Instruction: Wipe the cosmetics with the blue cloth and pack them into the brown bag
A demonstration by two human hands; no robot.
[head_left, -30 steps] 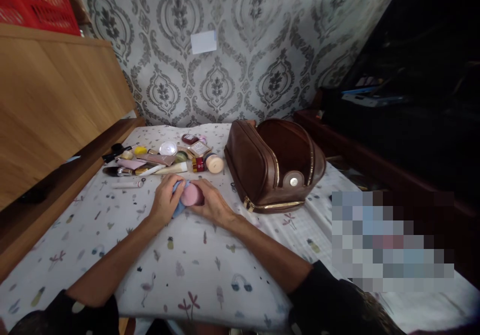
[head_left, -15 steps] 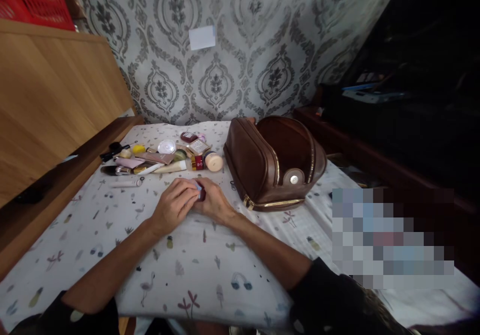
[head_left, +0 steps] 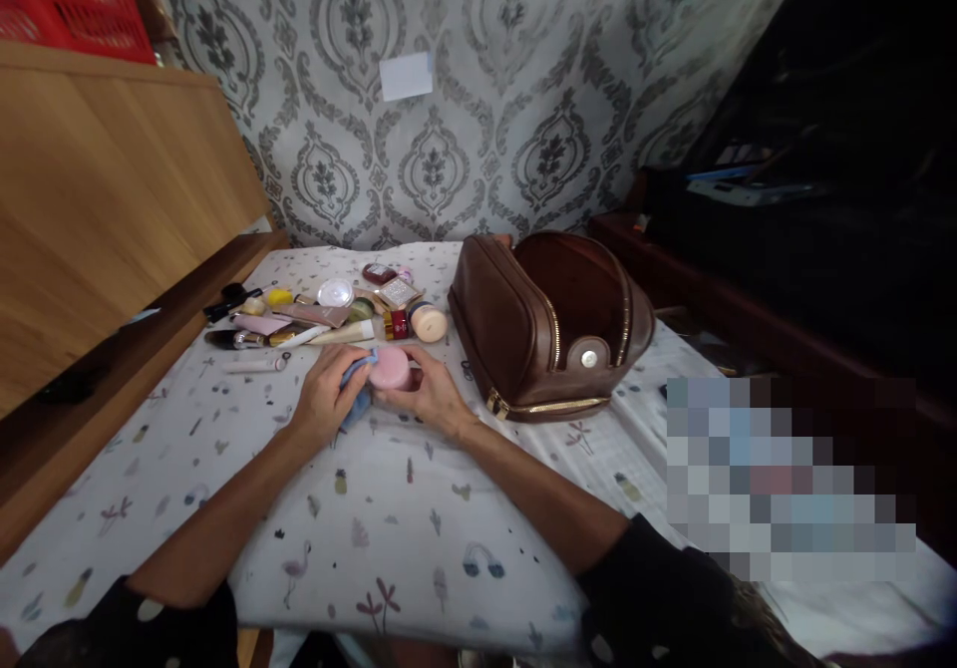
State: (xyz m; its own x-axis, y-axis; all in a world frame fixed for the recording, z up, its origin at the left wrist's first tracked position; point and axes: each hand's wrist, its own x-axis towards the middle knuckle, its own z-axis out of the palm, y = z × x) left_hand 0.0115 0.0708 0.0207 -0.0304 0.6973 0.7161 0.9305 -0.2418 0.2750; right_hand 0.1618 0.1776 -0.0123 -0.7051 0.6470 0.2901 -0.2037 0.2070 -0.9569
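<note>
Between my hands, over the near middle of the table, is a round pink cosmetic jar [head_left: 390, 369]. My right hand [head_left: 428, 391] grips it from the right, thumb and fingers around its side. A blue cloth [head_left: 357, 407] is bunched in my left hand [head_left: 327, 391], its edge against the jar's left side. Just beyond my hands lies a loose group of cosmetics, with a cream-lidded jar [head_left: 429, 323], a dark red box [head_left: 396, 325] and a pale tube [head_left: 350, 333] nearest. To the right stands a brown leather makeup bag [head_left: 515, 334], its top unzipped and gaping.
A patterned white cloth [head_left: 404, 518] covers the table. Along the left edge runs a wooden cabinet [head_left: 135, 150] with a red basket [head_left: 82, 5] on top. The papered wall [head_left: 434, 165] closes off the back. A pixelated patch hides part of the right side.
The pink jar has come into plain sight between my hands, where a dark object was mostly covered before. My left hand has shifted left and more of the blue cloth shows.
</note>
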